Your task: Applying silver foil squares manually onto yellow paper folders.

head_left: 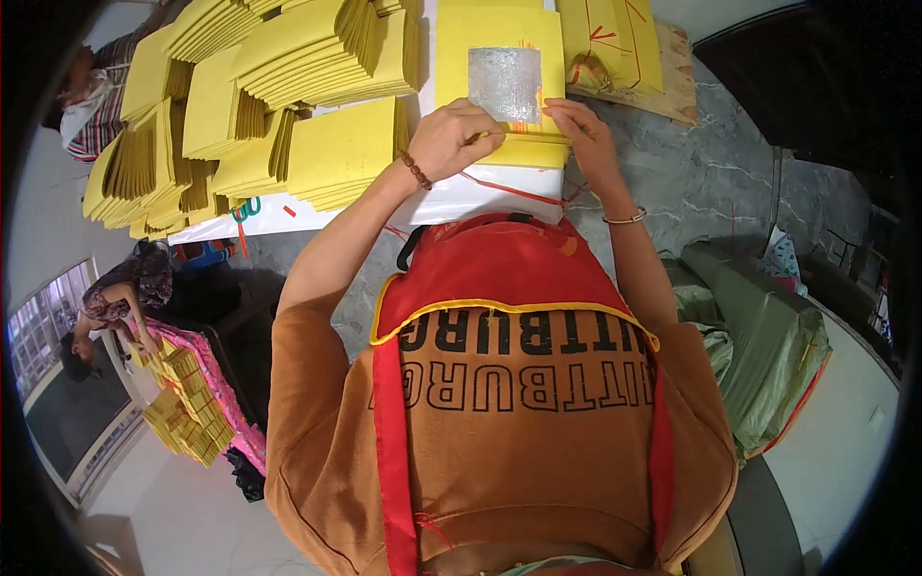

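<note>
A yellow paper sheet with a silver foil square (504, 84) lies on a stack of yellow paper (538, 156) at the near edge of the white-covered table. My left hand (453, 139), a beaded bracelet at its wrist, is closed at the sheet's near left part, thumb pointing right along the edge. At the near right corner, my right hand (584, 139) grips the same edge, its fingers over the paper's side. The edge between both hands looks slightly raised. Whatever lies under my left fingers is hidden.
Folded yellow paper bundles (307, 53) crowd the table's left side. Tied yellow packs (615, 48) sit on a wooden board (677, 72) at the far right. Green wrapped bales (759, 326) stand to my right. At left, another person (120, 298) handles yellow bundles on a pink-covered table.
</note>
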Available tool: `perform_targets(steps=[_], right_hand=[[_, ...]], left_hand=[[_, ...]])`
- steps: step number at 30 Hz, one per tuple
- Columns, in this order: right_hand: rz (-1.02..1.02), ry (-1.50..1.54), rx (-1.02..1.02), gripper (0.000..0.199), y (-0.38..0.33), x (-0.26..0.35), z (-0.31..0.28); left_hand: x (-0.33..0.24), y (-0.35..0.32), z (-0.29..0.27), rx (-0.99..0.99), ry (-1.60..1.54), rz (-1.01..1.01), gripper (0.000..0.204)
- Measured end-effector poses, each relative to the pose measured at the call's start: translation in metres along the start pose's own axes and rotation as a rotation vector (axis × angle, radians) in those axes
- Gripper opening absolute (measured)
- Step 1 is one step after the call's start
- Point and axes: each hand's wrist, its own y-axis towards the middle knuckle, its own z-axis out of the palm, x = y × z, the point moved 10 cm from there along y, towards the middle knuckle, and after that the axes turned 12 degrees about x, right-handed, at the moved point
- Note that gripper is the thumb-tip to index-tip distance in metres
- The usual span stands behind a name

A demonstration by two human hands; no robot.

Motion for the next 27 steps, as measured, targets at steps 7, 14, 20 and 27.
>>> perform_targets(steps=[7,14,20,27], right_hand=[[-0.024,-0.075,0.015,0.019,0.003,0.0,-0.001],[-0.183,-0.214,0.134,0.021,-0.005,0.026,0.007],[-0.148,-0.239,0.056,0.022,-0.007,0.004,0.006],[0.043,0.087,0.031,0.029,0.002,-0.038,-0.001]], left_hand=[[0.012,0.005,0.003,0.038,-0.084,-0.069,0.018],[0.028,0.003,0.007,0.05,-0.248,-0.184,0.017],[0.004,0.002,-0.004,0.218,-0.216,-0.004,0.039],[0.041,-0.008,-0.027,0.061,-0.009,-0.086,0.044]])
